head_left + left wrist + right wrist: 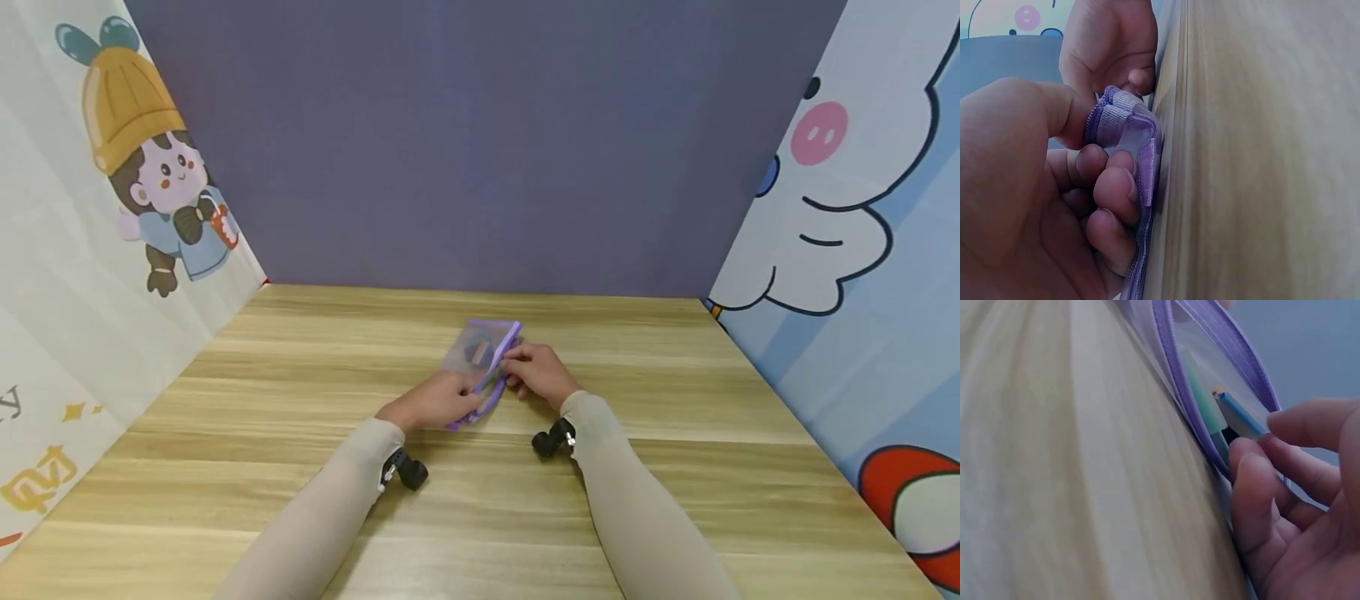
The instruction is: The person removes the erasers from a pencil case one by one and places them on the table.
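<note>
A see-through pouch (459,354) with purple zip trim lies on the wooden table, its zip side gaping towards the right. At its near end, my left hand (442,400) grips the purple edge; the left wrist view shows thumb and curled fingers around the zip trim (1110,122). My right hand (542,372) is at the mouth, fingertips together on the end of a thin blue stick (1241,415), its far part inside the pouch. Beside the stick shows a pale green item (1204,397). Through the pouch's top, a dark shape with an orange-pink patch (481,352) is visible.
The wooden table (300,375) spreads around the pouch. A grey-purple panel (480,150) stands at its back edge, with cartoon-printed sheets on the left (60,208) and right (885,275). Each wrist carries a small black camera.
</note>
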Available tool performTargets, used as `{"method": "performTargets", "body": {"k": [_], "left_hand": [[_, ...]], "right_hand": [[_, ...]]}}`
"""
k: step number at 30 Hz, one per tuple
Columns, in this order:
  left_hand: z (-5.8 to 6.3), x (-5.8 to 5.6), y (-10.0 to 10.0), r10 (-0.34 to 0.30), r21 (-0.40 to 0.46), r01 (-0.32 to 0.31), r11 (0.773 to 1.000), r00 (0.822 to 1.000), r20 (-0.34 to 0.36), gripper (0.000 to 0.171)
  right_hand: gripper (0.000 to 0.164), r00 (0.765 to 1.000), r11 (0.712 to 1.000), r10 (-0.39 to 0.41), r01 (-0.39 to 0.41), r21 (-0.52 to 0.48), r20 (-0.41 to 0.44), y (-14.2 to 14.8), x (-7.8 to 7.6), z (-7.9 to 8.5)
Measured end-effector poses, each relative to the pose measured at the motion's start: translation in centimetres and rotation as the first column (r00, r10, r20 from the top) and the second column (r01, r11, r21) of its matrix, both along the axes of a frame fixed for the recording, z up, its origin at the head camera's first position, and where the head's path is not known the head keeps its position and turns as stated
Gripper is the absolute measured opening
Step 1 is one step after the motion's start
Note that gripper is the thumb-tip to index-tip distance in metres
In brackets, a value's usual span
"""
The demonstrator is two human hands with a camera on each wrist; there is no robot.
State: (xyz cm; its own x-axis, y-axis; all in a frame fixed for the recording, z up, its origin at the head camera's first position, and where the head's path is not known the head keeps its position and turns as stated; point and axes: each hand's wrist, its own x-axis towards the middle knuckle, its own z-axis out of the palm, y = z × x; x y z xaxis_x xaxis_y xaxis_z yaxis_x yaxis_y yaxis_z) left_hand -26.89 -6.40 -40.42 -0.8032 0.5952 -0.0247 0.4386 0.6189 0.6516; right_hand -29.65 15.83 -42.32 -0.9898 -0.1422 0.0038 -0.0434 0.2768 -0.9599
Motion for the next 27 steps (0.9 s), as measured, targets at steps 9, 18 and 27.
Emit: {"method": "performTargets", "body": {"k": [9,18,27], "left_hand": [[0.18,0.01,-0.03,0.01,0.003,-0.01,1.0,1.0,0.009,0.025],[0.07,0.19,-0.21,0.019,0.004,-0.019,1.0,1.0,0.007,0.025],[0.15,0.32,0.07,0.014,0.026,-0.015,1.0,0.999,0.044,0.029]], "right_hand": [[0.018,0.997,0.994,0.078,-0.076,0.084,-0.012,-0.43,0.07,0.18],[0.016,0.989,0.971,0.145,-0.139,0.193,-0.017,-0.43,0.12,0.36],[0.015,0.989,0.973,0.145,-0.141,0.182,-0.01,-0.08,0.27,0.38]]}}
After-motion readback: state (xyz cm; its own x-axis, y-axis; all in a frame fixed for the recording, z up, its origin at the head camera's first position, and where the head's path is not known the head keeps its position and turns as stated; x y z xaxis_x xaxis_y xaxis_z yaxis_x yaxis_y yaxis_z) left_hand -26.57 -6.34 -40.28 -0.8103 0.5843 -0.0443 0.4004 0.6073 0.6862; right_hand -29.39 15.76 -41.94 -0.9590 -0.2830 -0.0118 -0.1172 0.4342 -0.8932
